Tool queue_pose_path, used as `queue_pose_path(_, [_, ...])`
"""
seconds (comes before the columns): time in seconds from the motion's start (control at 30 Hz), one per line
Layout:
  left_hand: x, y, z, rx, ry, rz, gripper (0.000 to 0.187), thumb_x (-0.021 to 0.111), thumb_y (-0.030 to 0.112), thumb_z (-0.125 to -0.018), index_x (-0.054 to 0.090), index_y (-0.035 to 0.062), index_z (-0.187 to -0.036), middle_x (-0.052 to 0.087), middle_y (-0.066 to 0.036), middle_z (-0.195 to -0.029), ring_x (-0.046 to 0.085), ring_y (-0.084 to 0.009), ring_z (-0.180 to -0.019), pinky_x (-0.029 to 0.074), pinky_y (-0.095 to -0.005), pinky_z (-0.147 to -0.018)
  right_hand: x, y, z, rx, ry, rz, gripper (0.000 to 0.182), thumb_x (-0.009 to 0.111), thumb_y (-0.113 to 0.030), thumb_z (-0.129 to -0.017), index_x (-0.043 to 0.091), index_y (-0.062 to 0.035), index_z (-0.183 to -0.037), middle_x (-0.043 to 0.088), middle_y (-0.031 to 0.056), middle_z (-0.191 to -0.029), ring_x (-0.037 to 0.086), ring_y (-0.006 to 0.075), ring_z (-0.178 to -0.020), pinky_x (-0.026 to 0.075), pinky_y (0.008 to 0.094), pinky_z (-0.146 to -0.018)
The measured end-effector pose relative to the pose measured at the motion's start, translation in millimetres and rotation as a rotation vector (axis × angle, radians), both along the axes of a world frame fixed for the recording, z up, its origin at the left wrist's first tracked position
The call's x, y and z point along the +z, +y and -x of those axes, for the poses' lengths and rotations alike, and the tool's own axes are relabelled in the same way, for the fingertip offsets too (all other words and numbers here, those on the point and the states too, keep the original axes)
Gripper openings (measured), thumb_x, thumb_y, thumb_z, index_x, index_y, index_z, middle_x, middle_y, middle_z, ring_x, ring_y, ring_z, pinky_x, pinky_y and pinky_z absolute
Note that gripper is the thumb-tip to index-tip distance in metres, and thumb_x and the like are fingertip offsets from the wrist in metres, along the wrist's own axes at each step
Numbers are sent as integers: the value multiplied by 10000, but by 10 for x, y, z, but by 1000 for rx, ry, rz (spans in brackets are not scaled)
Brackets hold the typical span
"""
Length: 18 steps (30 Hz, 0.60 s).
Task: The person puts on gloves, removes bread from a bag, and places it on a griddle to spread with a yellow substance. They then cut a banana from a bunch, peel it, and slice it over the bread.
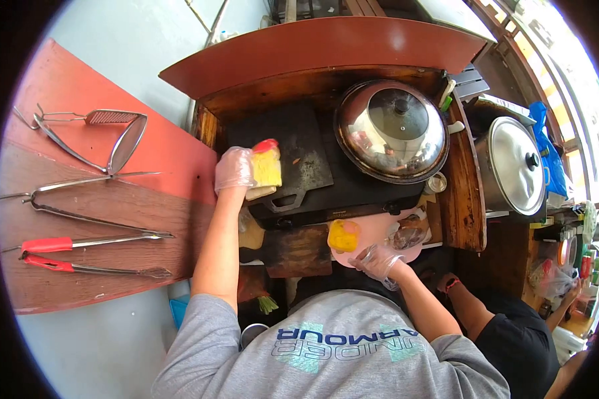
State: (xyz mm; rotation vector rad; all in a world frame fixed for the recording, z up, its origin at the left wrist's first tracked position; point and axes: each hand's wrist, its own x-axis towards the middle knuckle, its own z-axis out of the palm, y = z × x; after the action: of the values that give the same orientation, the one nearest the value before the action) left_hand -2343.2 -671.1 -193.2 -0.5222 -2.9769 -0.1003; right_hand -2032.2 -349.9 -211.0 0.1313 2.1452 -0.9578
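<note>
My left hand (235, 169), in a clear plastic glove, is closed around stacked bread slices (266, 169) over the left side of the stove. The top slice has a yellow covering, and a red piece (266, 145) shows at its far end. My right hand (379, 261), also gloved, is at the near edge of a pink cutting board (373, 229). Its fingers look loosely stretched out, with nothing visible in them. Just beyond the fingertips lies a square yellow food piece (344, 235) with a pinkish middle. A clear plastic bag (408, 234) with dark contents is on the board's right.
A black griddle plate (299, 143) and a domed steel lid (393, 133) sit on the stove inside a wooden surround. Several tongs (93, 245) lie on the red-brown board at left. A large lidded pot (516, 166) stands right, near another person's arm (469, 309).
</note>
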Motion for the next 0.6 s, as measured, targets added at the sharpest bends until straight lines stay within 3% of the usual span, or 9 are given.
queue_pose_path(0.03, [411,160,-141,49,-80,99,194,628,205,-918,794,107,-943,751,-167,-1059,727,-365,-995,598,-465,-856,23,11,8,-5,-17,0,530,632,-531,-989,817,-38,-928,782,172,-905,729,341,-846,570,405,-844])
queue_pose_path(0.07, [432,160,-115,219,-100,9,182,649,200,-896,793,96,-936,751,-172,-1051,727,-375,-1006,600,-472,-851,24,31,5,-16,-19,0,530,632,-531,-989,817,-38,-928,782,172,-905,729,341,-846,570,405,-844])
queue_pose_path(0.17, [510,203,-51,243,-57,86,175,656,187,-892,791,86,-935,753,-185,-1054,729,-390,-1001,602,-487,-839,12,43,-5,11,4,31,527,623,-533,-991,821,-48,-931,785,162,-907,728,348,-851,567,405,-857])
queue_pose_path(0.27, [578,298,-85,197,-160,-116,174,637,149,-902,790,72,-932,749,-207,-1058,731,-405,-988,601,-501,-825,-31,38,1,3,-59,-8,519,625,-529,-991,823,-51,-937,785,161,-910,728,354,-848,569,402,-854])
queue_pose_path(0.33, [692,269,-133,227,-154,187,197,609,146,-921,785,57,-938,743,-221,-1058,728,-416,-980,599,-500,-832,-58,57,-9,-14,-8,15,507,632,-514,-993,821,-46,-940,785,167,-914,730,352,-842,572,402,-841])
queue_pose_path(0.4, [785,257,-174,295,-234,224,207,610,165,-929,776,45,-960,737,-231,-1045,721,-428,-991,597,-499,-841,-29,90,-15,-38,-15,28,558,587,-538,-1007,775,-30,-874,740,194,-851,684,383,-803,546,434,-819])
queue_pose_path(0.47, [788,226,-283,276,-187,-126,236,607,201,-941,764,27,-969,735,-237,-1062,717,-435,-1001,595,-498,-844,-42,100,-22,-43,-21,44,618,543,-562,-1022,729,-13,-808,694,220,-788,639,414,-765,520,466,-797])
queue_pose_path(0.5, [595,136,-279,156,-115,-34,250,603,219,-953,762,29,-985,734,-244,-1074,716,-434,-1006,590,-502,-839,-77,106,-30,-25,-6,32,617,536,-564,-1025,738,-20,-817,696,221,-791,646,418,-776,524,464,-806])
queue_pose_path(0.6, [463,-55,-404,302,-99,-171,282,601,264,-966,766,45,-1029,734,-246,-1074,703,-448,-1025,570,-524,-877,-95,140,-22,-14,30,9,620,521,-570,-1030,748,-29,-827,698,224,-794,659,423,-794,531,463,-815])
